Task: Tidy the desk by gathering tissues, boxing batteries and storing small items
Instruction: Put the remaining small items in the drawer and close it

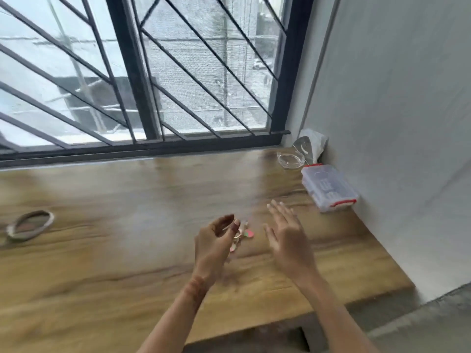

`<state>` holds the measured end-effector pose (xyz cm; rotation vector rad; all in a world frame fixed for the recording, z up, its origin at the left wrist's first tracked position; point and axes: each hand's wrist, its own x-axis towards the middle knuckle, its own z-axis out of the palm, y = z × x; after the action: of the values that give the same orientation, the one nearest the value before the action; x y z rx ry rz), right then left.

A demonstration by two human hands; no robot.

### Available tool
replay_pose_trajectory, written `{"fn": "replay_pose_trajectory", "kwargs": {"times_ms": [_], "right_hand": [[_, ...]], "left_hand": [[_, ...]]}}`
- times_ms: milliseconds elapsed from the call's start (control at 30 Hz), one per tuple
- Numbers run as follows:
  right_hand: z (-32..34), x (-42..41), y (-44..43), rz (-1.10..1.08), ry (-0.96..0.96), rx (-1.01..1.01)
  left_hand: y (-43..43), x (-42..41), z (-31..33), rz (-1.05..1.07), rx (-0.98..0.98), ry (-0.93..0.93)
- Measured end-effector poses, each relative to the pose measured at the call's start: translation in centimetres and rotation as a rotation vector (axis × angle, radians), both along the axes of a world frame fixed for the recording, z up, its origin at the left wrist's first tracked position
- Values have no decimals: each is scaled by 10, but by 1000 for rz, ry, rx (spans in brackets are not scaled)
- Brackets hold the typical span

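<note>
The tabletop point(127, 250) is warm brown wood streaked with darker grain, under black window bars point(132, 72) and beside a pale grey wall point(395, 123). The box point(328, 187) is clear plastic with red latches point(342, 203), and the dish point(290, 160) is colourless glass. The small items point(246, 234) are pink, red and green with a touch of gold.
</note>
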<state>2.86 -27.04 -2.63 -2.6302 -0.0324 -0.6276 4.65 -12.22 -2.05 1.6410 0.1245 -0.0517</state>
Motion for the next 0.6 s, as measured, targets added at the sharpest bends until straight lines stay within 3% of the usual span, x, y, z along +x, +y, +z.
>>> {"fn": "replay_pose_trajectory", "kwargs": {"times_ms": [267, 600], "right_hand": [[0, -53, 158, 195, 100, 84], [-9, -90, 334, 515, 275, 135]], "left_hand": [[173, -82, -6, 198, 15, 8], [342, -153, -23, 548, -124, 16]]}}
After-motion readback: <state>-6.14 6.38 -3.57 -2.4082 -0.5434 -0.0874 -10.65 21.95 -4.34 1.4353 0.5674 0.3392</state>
